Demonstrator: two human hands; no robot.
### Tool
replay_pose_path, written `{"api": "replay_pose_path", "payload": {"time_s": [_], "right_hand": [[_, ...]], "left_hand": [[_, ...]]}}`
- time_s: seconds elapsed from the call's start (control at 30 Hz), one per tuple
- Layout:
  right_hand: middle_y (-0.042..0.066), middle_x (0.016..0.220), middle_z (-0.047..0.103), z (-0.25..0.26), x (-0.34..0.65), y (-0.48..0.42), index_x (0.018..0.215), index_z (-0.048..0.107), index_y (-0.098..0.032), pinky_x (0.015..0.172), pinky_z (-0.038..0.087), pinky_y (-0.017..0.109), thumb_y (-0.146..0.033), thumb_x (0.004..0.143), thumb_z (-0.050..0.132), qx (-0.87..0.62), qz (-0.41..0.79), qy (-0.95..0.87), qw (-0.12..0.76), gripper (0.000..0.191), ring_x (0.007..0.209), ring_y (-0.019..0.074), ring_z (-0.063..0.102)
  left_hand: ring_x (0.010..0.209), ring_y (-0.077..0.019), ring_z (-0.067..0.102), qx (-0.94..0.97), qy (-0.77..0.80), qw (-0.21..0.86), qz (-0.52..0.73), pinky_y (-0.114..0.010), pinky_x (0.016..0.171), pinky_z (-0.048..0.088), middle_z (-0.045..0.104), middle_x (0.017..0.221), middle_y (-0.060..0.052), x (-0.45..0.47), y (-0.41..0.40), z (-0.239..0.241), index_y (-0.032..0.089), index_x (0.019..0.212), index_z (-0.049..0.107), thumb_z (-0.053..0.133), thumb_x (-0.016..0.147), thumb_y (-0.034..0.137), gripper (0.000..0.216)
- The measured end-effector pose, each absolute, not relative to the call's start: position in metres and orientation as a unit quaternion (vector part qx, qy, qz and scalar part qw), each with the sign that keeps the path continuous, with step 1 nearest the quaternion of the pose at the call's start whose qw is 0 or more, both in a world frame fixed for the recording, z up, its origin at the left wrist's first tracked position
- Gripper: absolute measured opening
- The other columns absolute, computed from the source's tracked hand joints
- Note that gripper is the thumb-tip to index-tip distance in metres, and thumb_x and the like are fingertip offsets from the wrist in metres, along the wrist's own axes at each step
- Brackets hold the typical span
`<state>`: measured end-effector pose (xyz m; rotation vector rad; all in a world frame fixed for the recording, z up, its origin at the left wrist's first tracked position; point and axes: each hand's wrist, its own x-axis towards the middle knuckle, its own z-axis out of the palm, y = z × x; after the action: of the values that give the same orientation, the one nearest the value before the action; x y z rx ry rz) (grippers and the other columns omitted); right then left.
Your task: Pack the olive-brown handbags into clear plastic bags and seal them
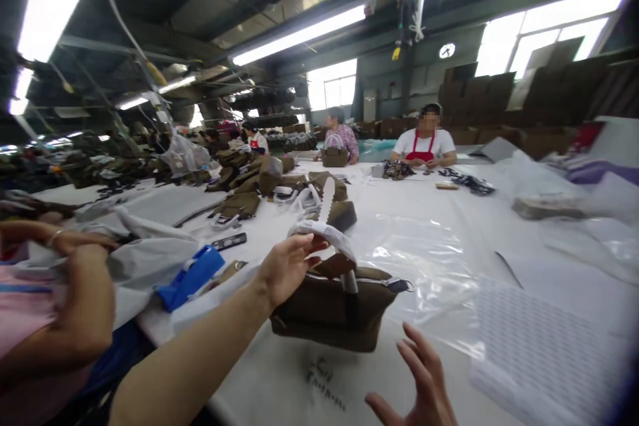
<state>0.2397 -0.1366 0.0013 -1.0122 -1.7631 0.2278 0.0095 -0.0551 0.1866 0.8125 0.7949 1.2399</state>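
A dark olive-brown handbag [319,313] hangs tilted over the near part of the table, its zip running along the top to a metal ring at the right end. My left hand [287,266] grips its handle [332,234], which is wrapped in a white covering; the fingers curl round the wrap. A pale notched strip [327,200] stands up behind the handle. Below and to the right of the bag is my right hand [417,379], fingers spread and holding nothing.
Clear plastic bags [419,259] lie right of the handbag, and bubble wrap [544,346] further right. More brown bags [239,205], a blue piece [192,276] and a black object [229,240] lie left. A co-worker's arm [90,293] is close at left; two people sit across.
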Motion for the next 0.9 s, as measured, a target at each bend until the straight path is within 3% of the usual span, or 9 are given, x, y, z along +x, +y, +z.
{"api": "replay_pose_path", "payload": {"time_s": [0.1, 0.23, 0.47, 0.57, 0.63, 0.7, 0.8, 0.9], "right_hand": [[0.009, 0.138, 0.029, 0.032, 0.237, -0.145, 0.127, 0.039, -0.033, 0.087, 0.049, 0.052, -0.015, 0.073, 0.066, -0.396, -0.050, -0.752, 0.525, 0.063, 0.120, 0.0332, 0.040], [0.007, 0.135, 0.031, 0.042, 0.257, -0.156, 0.122, 0.048, -0.034, 0.086, 0.053, 0.044, -0.006, 0.076, 0.059, -0.429, -0.102, -0.751, 0.492, 0.055, 0.115, 0.0290, 0.047], [0.006, 0.101, 0.060, 0.063, 0.320, -0.186, 0.104, 0.061, -0.024, 0.082, 0.054, 0.031, -0.006, 0.080, 0.056, -0.455, 0.050, -0.716, 0.527, 0.031, 0.094, 0.0194, 0.060], [0.007, 0.102, 0.061, 0.077, 0.342, -0.202, 0.096, 0.064, -0.022, 0.073, 0.056, 0.028, -0.016, 0.083, 0.055, -0.496, 0.253, -0.658, 0.507, 0.017, 0.088, 0.0187, 0.062], [0.008, 0.107, 0.059, 0.081, 0.352, -0.209, 0.097, 0.065, -0.023, 0.068, 0.057, 0.027, -0.020, 0.085, 0.052, -0.473, 0.398, -0.611, 0.495, 0.018, 0.090, 0.0192, 0.062], [0.007, 0.107, 0.058, 0.080, 0.357, -0.212, 0.102, 0.064, -0.025, 0.070, 0.056, 0.028, -0.020, 0.084, 0.052, -0.429, 0.465, -0.584, 0.509, 0.022, 0.092, 0.0194, 0.061], [0.006, 0.103, 0.056, 0.073, 0.352, -0.214, 0.104, 0.061, -0.027, 0.077, 0.055, 0.030, -0.015, 0.080, 0.058, -0.391, 0.435, -0.597, 0.550, 0.027, 0.091, 0.0181, 0.060], [0.004, 0.108, 0.051, 0.064, 0.341, -0.216, 0.102, 0.062, -0.031, 0.078, 0.054, 0.028, -0.007, 0.080, 0.054, -0.390, 0.300, -0.689, 0.531, 0.034, 0.094, 0.0170, 0.059]], "left_hand": [[0.108, -0.0240, 0.051, 0.371, 0.303, 0.707, 0.520, -0.033, 0.087, 0.039, 0.062, 0.105, -0.008, 0.047, -0.102, 0.166, 0.015, 0.095, 0.063, 0.056, 0.073, 0.020, 0.024], [0.117, -0.0273, 0.045, 0.389, 0.211, 0.778, 0.445, -0.040, 0.101, 0.029, 0.057, 0.118, -0.009, 0.091, -0.139, 0.148, 0.015, 0.115, 0.055, 0.054, 0.073, 0.020, 0.043], [0.119, -0.0291, 0.042, 0.415, 0.204, 0.770, 0.440, -0.041, 0.102, 0.028, 0.056, 0.118, -0.009, 0.119, -0.144, 0.127, 0.016, 0.115, 0.057, 0.057, 0.070, 0.020, 0.045], [0.118, -0.0306, 0.043, 0.427, 0.207, 0.778, 0.413, -0.041, 0.102, 0.030, 0.056, 0.120, -0.009, 0.116, -0.148, 0.118, 0.018, 0.116, 0.056, 0.060, 0.070, 0.022, 0.047], [0.118, -0.0315, 0.044, 0.446, 0.212, 0.774, 0.396, -0.040, 0.100, 0.033, 0.055, 0.120, -0.009, 0.114, -0.154, 0.114, 0.019, 0.118, 0.055, 0.063, 0.069, 0.024, 0.050], [0.117, -0.0316, 0.044, 0.457, 0.225, 0.767, 0.390, -0.039, 0.097, 0.036, 0.055, 0.121, -0.008, 0.111, -0.160, 0.112, 0.022, 0.120, 0.054, 0.065, 0.068, 0.027, 0.053], [0.117, -0.0309, 0.044, 0.447, 0.235, 0.770, 0.390, -0.037, 0.095, 0.038, 0.055, 0.120, -0.006, 0.109, -0.168, 0.109, 0.025, 0.119, 0.054, 0.067, 0.068, 0.029, 0.053], [0.117, -0.0314, 0.044, 0.441, 0.215, 0.782, 0.385, -0.039, 0.094, 0.040, 0.055, 0.121, -0.006, 0.108, -0.171, 0.108, 0.026, 0.121, 0.053, 0.068, 0.068, 0.029, 0.055]]}}
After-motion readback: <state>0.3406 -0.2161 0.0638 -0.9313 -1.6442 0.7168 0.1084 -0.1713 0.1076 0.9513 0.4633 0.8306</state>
